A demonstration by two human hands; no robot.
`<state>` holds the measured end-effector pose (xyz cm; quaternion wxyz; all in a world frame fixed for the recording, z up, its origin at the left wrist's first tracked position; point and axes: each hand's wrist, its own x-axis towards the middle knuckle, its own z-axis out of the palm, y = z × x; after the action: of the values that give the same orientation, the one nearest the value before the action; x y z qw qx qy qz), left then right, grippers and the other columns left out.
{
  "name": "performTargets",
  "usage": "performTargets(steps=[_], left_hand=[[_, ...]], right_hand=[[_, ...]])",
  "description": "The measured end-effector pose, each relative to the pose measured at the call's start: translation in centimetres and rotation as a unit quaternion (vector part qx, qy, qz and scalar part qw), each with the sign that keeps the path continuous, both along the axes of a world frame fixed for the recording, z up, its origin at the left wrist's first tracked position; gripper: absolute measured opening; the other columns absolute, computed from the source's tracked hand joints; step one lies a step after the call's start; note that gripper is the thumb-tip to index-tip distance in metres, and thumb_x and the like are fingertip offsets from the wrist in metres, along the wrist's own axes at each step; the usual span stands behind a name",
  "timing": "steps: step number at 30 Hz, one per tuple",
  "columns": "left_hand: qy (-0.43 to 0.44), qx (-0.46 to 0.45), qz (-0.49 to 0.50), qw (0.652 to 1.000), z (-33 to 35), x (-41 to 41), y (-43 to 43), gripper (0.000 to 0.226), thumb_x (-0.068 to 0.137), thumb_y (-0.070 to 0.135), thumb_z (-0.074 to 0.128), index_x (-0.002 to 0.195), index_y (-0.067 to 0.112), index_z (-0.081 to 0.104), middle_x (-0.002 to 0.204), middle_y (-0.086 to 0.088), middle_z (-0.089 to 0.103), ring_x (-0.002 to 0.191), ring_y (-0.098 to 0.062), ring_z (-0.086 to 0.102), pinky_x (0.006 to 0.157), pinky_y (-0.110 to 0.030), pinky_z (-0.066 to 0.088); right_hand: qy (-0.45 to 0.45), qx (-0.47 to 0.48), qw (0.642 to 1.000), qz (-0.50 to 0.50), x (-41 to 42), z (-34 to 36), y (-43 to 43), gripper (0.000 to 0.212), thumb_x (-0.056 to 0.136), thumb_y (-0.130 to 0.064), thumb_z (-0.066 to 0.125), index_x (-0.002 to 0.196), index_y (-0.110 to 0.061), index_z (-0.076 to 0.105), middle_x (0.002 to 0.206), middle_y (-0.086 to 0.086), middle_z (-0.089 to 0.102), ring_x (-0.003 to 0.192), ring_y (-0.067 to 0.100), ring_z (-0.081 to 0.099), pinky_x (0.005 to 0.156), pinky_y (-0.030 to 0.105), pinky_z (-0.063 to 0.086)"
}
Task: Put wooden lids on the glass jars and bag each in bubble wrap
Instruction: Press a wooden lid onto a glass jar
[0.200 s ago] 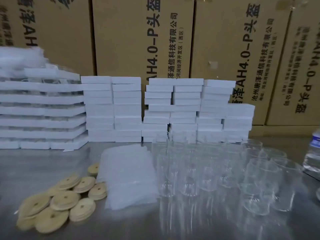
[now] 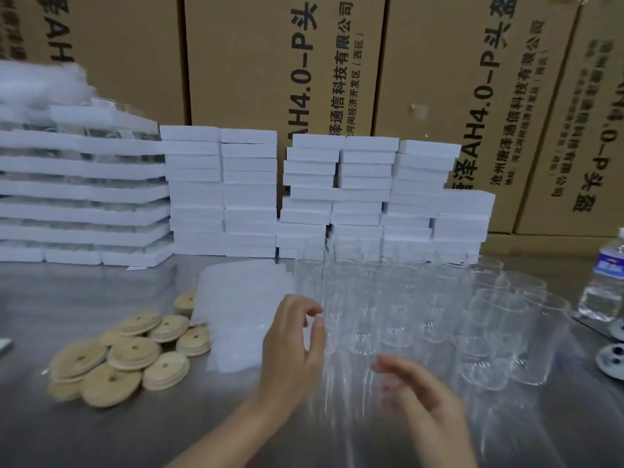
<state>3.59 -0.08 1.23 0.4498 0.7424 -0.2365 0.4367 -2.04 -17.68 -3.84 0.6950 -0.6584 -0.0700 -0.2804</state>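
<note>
Piled wooden lids (image 2: 128, 356) beside bubble-wrap bags (image 2: 236, 305), upright jars (image 2: 405, 309)

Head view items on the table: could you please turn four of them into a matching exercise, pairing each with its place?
Things:
1. round wooden lids
2. white bubble-wrap bags
3. clear glass jars
4. clear plastic water bottle

Places:
A. far right edge of the view
B. front left, in a loose pile
C. between the lids and the jars
D. clustered right of centre

Pairs: 1-B, 2-C, 3-D, 4-A
</note>
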Motion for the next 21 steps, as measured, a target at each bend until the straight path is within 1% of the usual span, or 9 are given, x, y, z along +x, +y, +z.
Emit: performTargets(steps=[1, 4, 6, 7, 9, 11, 14, 18, 21], left_hand=[[-0.009, 0.001, 0.023, 1.0, -0.1, 1.1, 0.1, 0.01, 0.091, 0.025, 0.044, 0.098, 0.023, 0.05, 0.096, 0.016, 0.044, 0.083, -0.001, 0.047, 0.075, -0.009, 0.037], [-0.002, -0.002, 0.057, 0.998, -2.3, 3.3, 1.3, 0.03, 0.089, 0.023, 0.045, 0.112, 0.005, 0.053, 0.113, -0.004, 0.047, 0.1, -0.009, 0.047, 0.087, -0.02, 0.043], [0.023, -0.003, 0.051, 0.998, -3.5, 4.6, 2.0, 0.04, 0.091, 0.027, 0.045, 0.124, 0.005, 0.045, 0.125, -0.007, 0.037, 0.115, -0.015, 0.044, 0.1, -0.024, 0.04], [0.028, 0.007, 0.046, 0.999, -3.9, 5.2, 2.3, 0.043, 0.092, 0.029, 0.045, 0.129, 0.009, 0.04, 0.13, -0.005, 0.033, 0.121, -0.017, 0.041, 0.105, -0.024, 0.036], [0.056, 0.037, 0.025, 0.997, -4.3, 5.9, 2.3, 0.052, 0.093, 0.034, 0.047, 0.137, 0.012, 0.03, 0.136, -0.003, 0.026, 0.129, -0.017, 0.035, 0.11, -0.026, 0.032], [0.117, 0.018, 0.002, 0.993, -4.2, 6.4, 2.0, 0.064, 0.094, 0.036, 0.052, 0.143, 0.01, 0.021, 0.14, 0.002, 0.02, 0.131, -0.012, 0.031, 0.107, -0.029, 0.035], [0.179, 0.007, -0.039, 0.983, -4.2, 6.3, 1.1, 0.078, 0.09, 0.031, 0.063, 0.147, 0.012, 0.012, 0.141, 0.003, 0.022, 0.129, -0.004, 0.031, 0.105, -0.022, 0.035], [0.244, 0.039, -0.088, 0.965, -5.0, 6.2, 0.6, 0.094, 0.086, 0.04, 0.067, 0.151, 0.022, 0.001, 0.139, 0.013, 0.026, 0.129, -0.007, 0.034, 0.105, -0.021, 0.03], [0.263, 0.053, -0.083, 0.96, -5.4, 6.8, 0.7, 0.098, 0.084, 0.044, 0.066, 0.152, 0.023, -0.001, 0.144, 0.007, 0.031, 0.13, -0.007, 0.034, 0.103, -0.019, 0.028]], right_hand=[[-0.002, 0.006, 1.0, -0.005, 1.0, 1.8, 1.9, 0.052, 0.09, 0.013, 0.053, 0.091, -0.033, 0.077, 0.089, -0.001, 0.073, 0.073, 0.007, 0.067, 0.064, 0.025, 0.058], [-0.043, -0.122, 0.99, -0.057, 4.6, 2.8, 6.2, 0.051, 0.092, 0.003, 0.053, 0.118, -0.04, 0.055, 0.109, -0.011, 0.054, 0.093, 0.004, 0.057, 0.075, 0.019, 0.052], [-0.057, -0.19, 0.972, -0.123, 6.5, 2.1, 6.9, 0.055, 0.089, 0.003, 0.053, 0.131, -0.033, 0.048, 0.112, -0.013, 0.047, 0.096, 0.002, 0.051, 0.075, 0.018, 0.047], [-0.074, -0.222, 0.959, -0.158, 7.7, 1.9, 7.1, 0.056, 0.087, 0.004, 0.055, 0.134, -0.026, 0.049, 0.113, -0.01, 0.047, 0.095, 0.001, 0.049, 0.076, 0.023, 0.048], [-0.107, -0.249, 0.94, -0.209, 9.7, 1.6, 7.0, 0.055, 0.083, 0.007, 0.058, 0.132, -0.015, 0.052, 0.113, -0.004, 0.049, 0.096, 0.004, 0.048, 0.077, 0.034, 0.051], [-0.125, -0.238, 0.936, -0.228, 10.9, 1.2, 7.1, 0.052, 0.081, 0.001, 0.056, 0.13, -0.016, 0.05, 0.113, -0.005, 0.047, 0.096, 0.004, 0.046, 0.076, 0.039, 0.052], [-0.141, -0.234, 0.932, -0.239, 11.0, 0.8, 7.5, 0.048, 0.08, -0.013, 0.045, 0.128, -0.021, 0.045, 0.114, -0.01, 0.043, 0.097, 0.0, 0.046, 0.077, 0.03, 0.047], [-0.131, -0.217, 0.941, -0.226, 10.8, 0.5, 7.7, 0.053, 0.078, -0.005, 0.048, 0.129, -0.019, 0.047, 0.11, -0.011, 0.044, 0.095, 0.004, 0.049, 0.07, 0.015, 0.039], [-0.122, -0.217, 0.945, -0.213, 10.9, 0.7, 7.5, 0.052, 0.077, -0.004, 0.049, 0.128, -0.017, 0.051, 0.104, -0.01, 0.046, 0.09, 0.008, 0.052, 0.064, 0.018, 0.043]])
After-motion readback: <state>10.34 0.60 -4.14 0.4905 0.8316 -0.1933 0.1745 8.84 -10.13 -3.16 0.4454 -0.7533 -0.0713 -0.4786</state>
